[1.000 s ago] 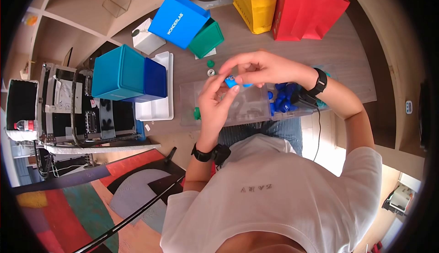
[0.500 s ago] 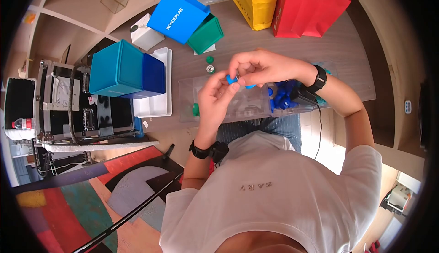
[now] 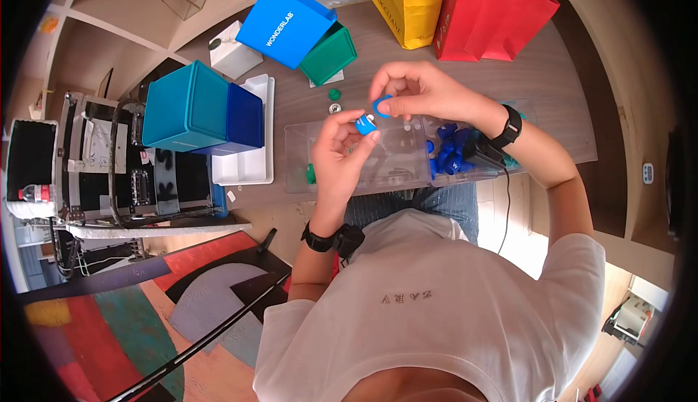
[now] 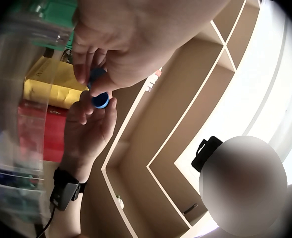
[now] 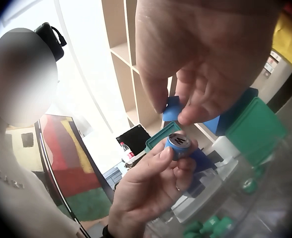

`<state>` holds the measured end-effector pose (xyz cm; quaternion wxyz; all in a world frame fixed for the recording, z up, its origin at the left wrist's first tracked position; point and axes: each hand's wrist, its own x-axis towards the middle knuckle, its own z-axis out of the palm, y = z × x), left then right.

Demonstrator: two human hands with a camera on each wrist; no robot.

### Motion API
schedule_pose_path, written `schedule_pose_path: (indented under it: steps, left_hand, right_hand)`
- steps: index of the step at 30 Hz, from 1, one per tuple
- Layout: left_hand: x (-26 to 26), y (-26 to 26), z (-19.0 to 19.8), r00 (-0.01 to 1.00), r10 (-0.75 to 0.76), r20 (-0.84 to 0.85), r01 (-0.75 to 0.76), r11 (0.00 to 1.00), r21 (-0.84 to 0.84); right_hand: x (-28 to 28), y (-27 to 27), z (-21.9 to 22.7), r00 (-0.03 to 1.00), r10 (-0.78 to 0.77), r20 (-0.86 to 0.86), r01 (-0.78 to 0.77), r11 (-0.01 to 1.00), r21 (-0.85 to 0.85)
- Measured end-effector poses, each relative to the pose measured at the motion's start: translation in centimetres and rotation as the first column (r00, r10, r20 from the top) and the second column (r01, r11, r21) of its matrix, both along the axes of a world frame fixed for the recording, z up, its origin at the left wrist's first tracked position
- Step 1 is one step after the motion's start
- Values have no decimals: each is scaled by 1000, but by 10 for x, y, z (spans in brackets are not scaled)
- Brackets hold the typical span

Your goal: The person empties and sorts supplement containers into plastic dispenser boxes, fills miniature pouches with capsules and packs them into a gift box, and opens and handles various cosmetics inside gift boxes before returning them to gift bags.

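My left hand (image 3: pixel 339 153) holds a small blue bottle (image 3: pixel 365 124) between thumb and fingers. Its pale top bears a dark W, plain in the right wrist view, where the bottle (image 5: pixel 178 144) stands nearly upright. Just above it, my right hand (image 3: pixel 425 95) pinches a blue cap (image 3: pixel 382 106), apart from the bottle. The left wrist view looks into the hollow underside of the cap (image 4: pixel 101 101). Beneath both hands lies a clear plastic box (image 3: pixel 392 173), with several blue bottles (image 3: pixel 452 149) at its right and a green bottle (image 3: pixel 311 174) at its left.
Behind the box are a green cap (image 3: pixel 334 94) and a small W-topped bottle (image 3: pixel 334 108). A white tray (image 3: pixel 268 133) with teal and dark blue boxes (image 3: pixel 189 107) stands left. Farther back are a blue WONDERLAB box (image 3: pixel 285 24), yellow bag (image 3: pixel 411 9) and red bag (image 3: pixel 494 20).
Both hands were together on the blue bottle. The right hand has lifted up and away with the cap, and the bottle's pale top now shows in the left hand.
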<state>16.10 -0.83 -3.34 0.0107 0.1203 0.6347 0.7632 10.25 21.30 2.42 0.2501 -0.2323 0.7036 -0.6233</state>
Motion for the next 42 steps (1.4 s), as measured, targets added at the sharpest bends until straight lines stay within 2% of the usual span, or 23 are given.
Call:
schedule_pose_path:
  steps: [2,5,14,27,33,35,42]
  left_hand:
    - [0,0,-1,1000,6,-5,-6,1000,-3]
    - [-1,0,-2,1000,6,7,-6,1000,11]
    - [2,1,0,1000,15,9,-16,999,46]
    - [1,-1,-2,998,24,-55,-21,998,54]
    - [2,-2,-4,994,43,-103,-41,999,24]
    - [2,-3,-6,994,42,-99,-41,999,12]
    - [4,0,-5,979,57,-195,-61,998,-15]
  right_hand:
    - [-3,-1,-9,1000,-2,-10,0,981,-193]
    - [-4,-2,-14,999,21,-47,-32,967,-253]
    - [-3,-1,-12,999,33,-26,-37,989,-142]
    - [-5,1,-16,998,40,-46,-45,991,-127]
    - [-4,-1,-18,999,35,-15,-37,984,-175]
    - [-4,-2,-22,997,28,-68,-41,977,-207]
    - [-7,0,-21,996,85,-9,-85,977,-193]
